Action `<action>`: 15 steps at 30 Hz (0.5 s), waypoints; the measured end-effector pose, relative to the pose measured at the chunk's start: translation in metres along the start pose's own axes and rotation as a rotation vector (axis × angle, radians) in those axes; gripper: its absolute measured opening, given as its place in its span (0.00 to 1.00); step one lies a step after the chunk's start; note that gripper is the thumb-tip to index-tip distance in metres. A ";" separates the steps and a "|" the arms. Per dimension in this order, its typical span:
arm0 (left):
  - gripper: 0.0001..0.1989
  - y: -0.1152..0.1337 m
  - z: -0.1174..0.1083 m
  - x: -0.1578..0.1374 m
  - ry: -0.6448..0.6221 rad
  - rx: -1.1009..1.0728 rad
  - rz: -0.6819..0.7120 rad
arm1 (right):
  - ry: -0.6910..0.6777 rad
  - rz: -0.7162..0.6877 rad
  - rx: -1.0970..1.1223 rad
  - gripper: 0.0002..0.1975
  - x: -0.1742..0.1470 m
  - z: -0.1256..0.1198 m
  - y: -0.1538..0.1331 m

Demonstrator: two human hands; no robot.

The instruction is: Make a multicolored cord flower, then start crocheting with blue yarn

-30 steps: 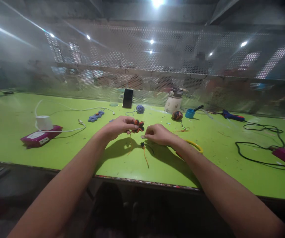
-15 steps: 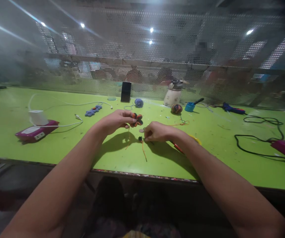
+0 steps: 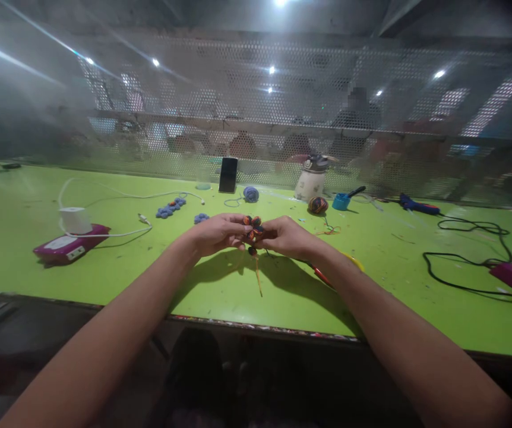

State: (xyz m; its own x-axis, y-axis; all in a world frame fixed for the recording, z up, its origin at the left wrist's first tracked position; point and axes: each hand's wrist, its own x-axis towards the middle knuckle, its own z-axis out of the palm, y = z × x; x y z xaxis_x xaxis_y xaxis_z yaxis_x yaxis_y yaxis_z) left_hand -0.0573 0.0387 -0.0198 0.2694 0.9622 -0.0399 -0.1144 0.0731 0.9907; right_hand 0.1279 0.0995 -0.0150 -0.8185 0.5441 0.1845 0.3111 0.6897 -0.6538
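A small flower of dark and orange yarn is held up just above the table between my two hands. My left hand pinches it from the left, thumb and fingers closed on its petals. From the right, my right hand has its fingertips pressed together against the flower's edge; whether they also grip another small piece is hidden. Below the fingers lies a little dark yarn ball with an orange tail of yarn trailing toward the table's front edge.
Blue yarn flowers, a blue yarn ball and a multicoloured yarn ball lie beyond my hands. A phone stands upright behind. Scissors lie partly under my right forearm. A glue gun and purple power strips flank the sides.
My right hand has risen from the table beside the small dark yarn ball and moved left to the flower. My left hand has shifted slightly right with the flower. The view has tilted up a little.
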 end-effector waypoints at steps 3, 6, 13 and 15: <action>0.06 0.000 0.003 -0.001 -0.041 -0.005 0.009 | 0.036 -0.002 -0.007 0.09 0.000 0.000 0.000; 0.08 0.001 0.004 -0.002 -0.020 0.028 -0.007 | 0.073 -0.025 -0.015 0.10 0.000 0.000 0.001; 0.09 -0.001 0.000 0.000 -0.017 0.067 -0.029 | 0.181 -0.067 -0.134 0.06 0.003 0.004 0.007; 0.08 -0.001 -0.001 0.000 -0.014 0.073 -0.030 | 0.211 -0.071 -0.159 0.04 0.004 0.005 0.009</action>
State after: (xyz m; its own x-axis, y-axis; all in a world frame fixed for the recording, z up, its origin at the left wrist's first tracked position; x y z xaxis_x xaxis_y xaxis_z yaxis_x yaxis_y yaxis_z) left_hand -0.0577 0.0390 -0.0208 0.2854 0.9559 -0.0687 -0.0361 0.0824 0.9959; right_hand 0.1247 0.1058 -0.0234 -0.7277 0.5677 0.3850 0.3420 0.7868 -0.5138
